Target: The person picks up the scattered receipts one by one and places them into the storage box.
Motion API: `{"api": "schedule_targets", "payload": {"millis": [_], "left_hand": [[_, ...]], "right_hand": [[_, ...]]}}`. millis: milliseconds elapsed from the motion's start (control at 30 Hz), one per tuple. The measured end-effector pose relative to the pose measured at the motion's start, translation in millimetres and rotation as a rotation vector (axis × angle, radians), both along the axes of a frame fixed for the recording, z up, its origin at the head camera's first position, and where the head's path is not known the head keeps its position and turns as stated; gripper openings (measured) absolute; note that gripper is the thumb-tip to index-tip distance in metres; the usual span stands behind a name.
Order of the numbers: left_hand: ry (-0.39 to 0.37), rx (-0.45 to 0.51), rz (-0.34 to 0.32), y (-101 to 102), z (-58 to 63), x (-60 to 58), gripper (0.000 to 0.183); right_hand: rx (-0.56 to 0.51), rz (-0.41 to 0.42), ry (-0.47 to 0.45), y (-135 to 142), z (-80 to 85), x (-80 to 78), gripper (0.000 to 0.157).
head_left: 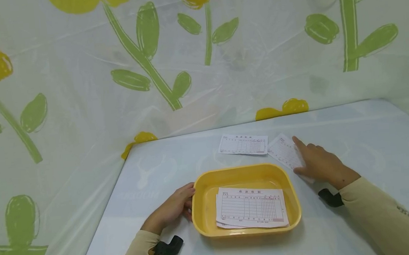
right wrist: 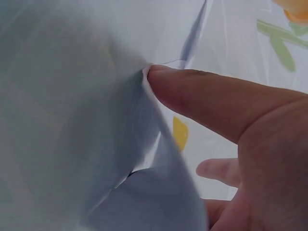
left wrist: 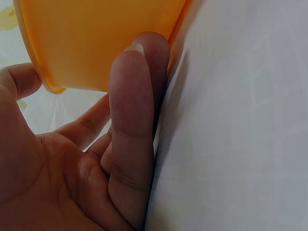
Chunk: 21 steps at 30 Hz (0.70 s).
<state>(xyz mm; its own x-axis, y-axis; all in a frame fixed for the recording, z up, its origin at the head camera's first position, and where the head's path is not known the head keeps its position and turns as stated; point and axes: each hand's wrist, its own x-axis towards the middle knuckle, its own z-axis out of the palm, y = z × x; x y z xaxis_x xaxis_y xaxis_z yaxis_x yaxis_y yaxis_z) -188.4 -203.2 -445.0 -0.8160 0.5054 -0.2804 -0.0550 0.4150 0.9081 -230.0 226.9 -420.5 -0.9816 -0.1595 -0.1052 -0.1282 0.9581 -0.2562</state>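
Observation:
A yellow plastic tray (head_left: 249,233) holds a small stack of printed receipt slips (head_left: 251,208). My left hand (head_left: 172,208) grips the tray's left side, one finger on its rim and other fingers low against the outer wall, as the left wrist view shows. Beyond the tray's far right corner, my right hand (head_left: 319,164) reaches over a loose receipt slip (head_left: 283,152), its thumb and index finger spread apart. In the right wrist view, a digit touches the edge of the buckled slip (right wrist: 166,197); the hand partly covers this slip in the head view.
Another printed slip (head_left: 243,144) lies flat behind the tray, its right end by the slip under my right hand. The pale table (head_left: 132,213) meets a hanging white sheet (head_left: 80,113) with yellow flowers and green leaves at the back.

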Motion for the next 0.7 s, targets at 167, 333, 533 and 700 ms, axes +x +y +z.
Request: {"api": "schedule_targets", "payload": {"millis": [167,333,533,700], "left_hand": [[0.000,-0.004,-0.009,0.0,-0.3,0.4,0.051],[0.002,0.003,-0.004,-0.2,0.4,0.4,0.051],[-0.004,-0.001,-0.003,0.4,0.1,0.3,0.050],[-0.003,-0.003,0.004,-0.1,0.6,0.2,0.050]], "right_hand": [[-0.072,-0.004,-0.044,4.9,-3.5,-2.9,0.112],[-0.103,0.004,-0.010,8.9,-1.9,-5.0,0.106],[-0.122,-0.003,0.019,12.4,1.1,-4.1,0.090],[-0.113,0.001,0.040,14.5,3.6,-4.6,0.078]]}}
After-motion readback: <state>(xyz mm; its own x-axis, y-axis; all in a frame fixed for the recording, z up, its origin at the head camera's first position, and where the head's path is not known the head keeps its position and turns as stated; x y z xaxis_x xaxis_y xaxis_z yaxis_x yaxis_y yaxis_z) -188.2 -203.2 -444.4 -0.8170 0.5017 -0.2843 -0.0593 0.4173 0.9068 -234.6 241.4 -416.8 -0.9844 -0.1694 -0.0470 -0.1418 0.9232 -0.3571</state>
